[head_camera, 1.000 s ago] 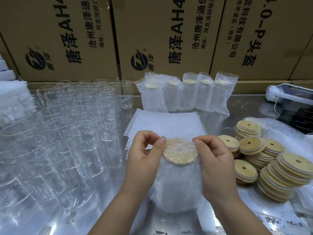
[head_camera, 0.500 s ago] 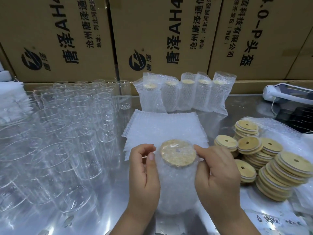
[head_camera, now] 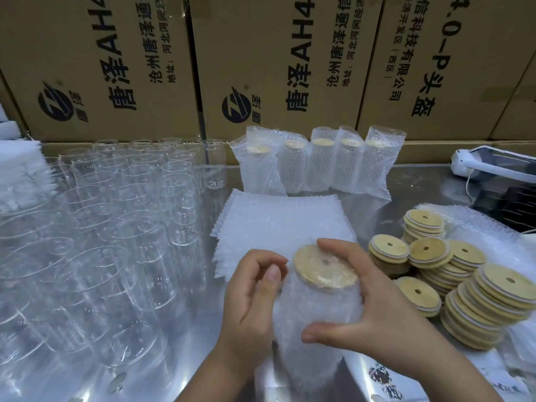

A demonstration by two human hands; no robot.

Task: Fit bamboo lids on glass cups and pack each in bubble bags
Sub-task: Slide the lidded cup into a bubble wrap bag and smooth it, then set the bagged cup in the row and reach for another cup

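One bubble bag (head_camera: 316,311) | right hand (head_camera: 377,311) grips it; left hand (head_camera: 252,294) curled beside, grip unclear | bamboo lid (head_camera: 324,269) hazy inside

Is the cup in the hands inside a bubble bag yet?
Yes: bubble bag surrounds the cup up to its lid.

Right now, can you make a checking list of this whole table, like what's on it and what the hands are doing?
Surface: shiny metal table.
Job's things: bagged cup with bamboo lid in hand; five packed cups standing at the back; empty glass cups crowd the left; flat bubble bags stacked mid-table; loose lids heaped right.
Clutter: white device far right; white foam far left.
Grippers: right hand grips the bagged cup; left hand curled against its side, pinch unclear.
Cables: thin cord below the white device.
Surroundings: printed cardboard boxes behind the table.
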